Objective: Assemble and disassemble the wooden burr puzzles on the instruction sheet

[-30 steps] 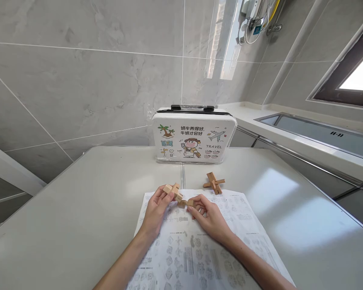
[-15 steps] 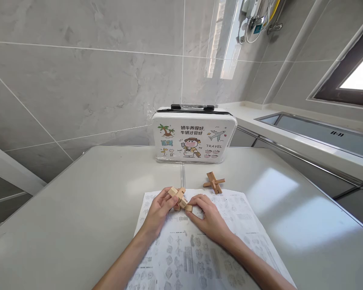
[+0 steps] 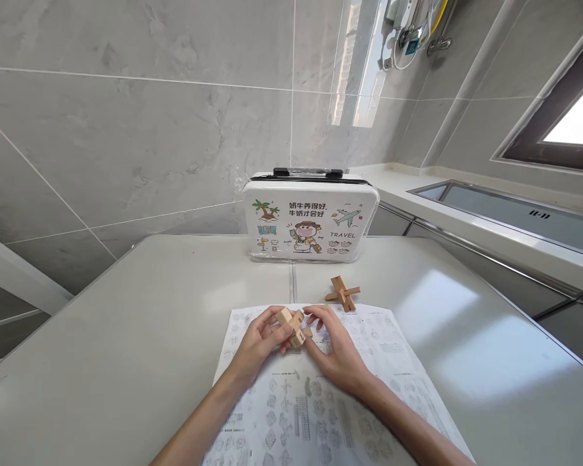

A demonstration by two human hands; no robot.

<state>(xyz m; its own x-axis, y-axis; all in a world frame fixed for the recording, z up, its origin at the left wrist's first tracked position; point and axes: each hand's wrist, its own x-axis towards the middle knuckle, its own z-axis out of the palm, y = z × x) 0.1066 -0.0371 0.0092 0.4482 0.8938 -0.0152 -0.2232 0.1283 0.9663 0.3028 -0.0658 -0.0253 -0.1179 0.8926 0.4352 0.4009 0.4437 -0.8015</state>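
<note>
In the head view, a light wooden interlocking burr puzzle (image 3: pixel 291 322) made of crossed blocks is held above the printed sheet. My left hand (image 3: pixel 260 342) grips it from the left, thumb across its front and fingers behind. My right hand (image 3: pixel 337 346) is at its right side, with thumb and fingers apart around a protruding block end. The thumb tip lies close to that end; whether it touches I cannot tell. A second, darker wooden cross-shaped puzzle (image 3: pixel 342 294) lies beyond my right hand, by the sheet's far edge.
Under my hands lies a large paper sheet (image 3: pixel 291 401) printed with small puzzle diagrams. A white cartoon-printed case (image 3: pixel 311 220) in clear plastic stands at the back of the white table (image 3: pixel 140 323), before a tiled wall. A counter with a sink (image 3: pixel 515 213) is at right.
The puzzle has turned in my left hand and shifted slightly right and nearer. My right fingers have opened from their pinch on the block end and lifted. The darker puzzle stays put.
</note>
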